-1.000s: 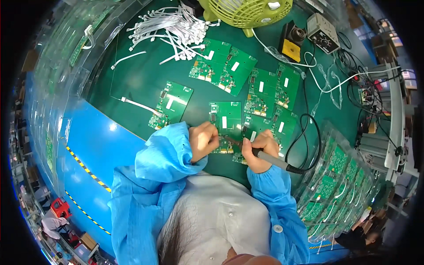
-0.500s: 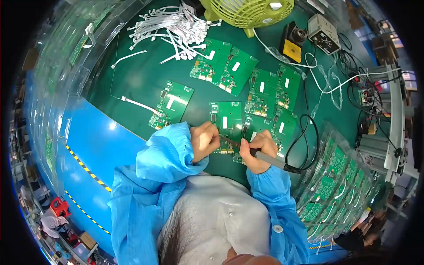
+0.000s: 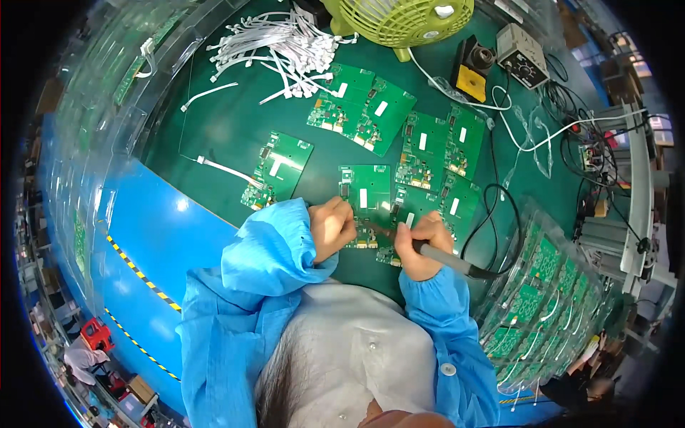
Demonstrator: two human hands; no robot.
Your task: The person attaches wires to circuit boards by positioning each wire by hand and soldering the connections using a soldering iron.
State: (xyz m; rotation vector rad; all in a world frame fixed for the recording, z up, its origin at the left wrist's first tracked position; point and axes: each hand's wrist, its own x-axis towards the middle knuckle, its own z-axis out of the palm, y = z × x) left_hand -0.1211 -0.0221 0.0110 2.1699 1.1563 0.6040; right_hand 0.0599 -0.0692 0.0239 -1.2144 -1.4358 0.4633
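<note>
Gripping a soldering iron [image 3: 446, 258] like a pen, the right hand [image 3: 421, 244] has its fingers closed round the handle, tip aimed at the green circuit board [image 3: 365, 196] just left of it. Fingers curled and pressed together, the left hand [image 3: 332, 228] rests on that board's near edge; more green boards [image 3: 428, 153] lie beyond it, white cable bundles [image 3: 275, 46] farther off

Loose green circuit boards [image 3: 366, 187] – seven; fan [image 3: 407, 18] – one; hands – two
</note>
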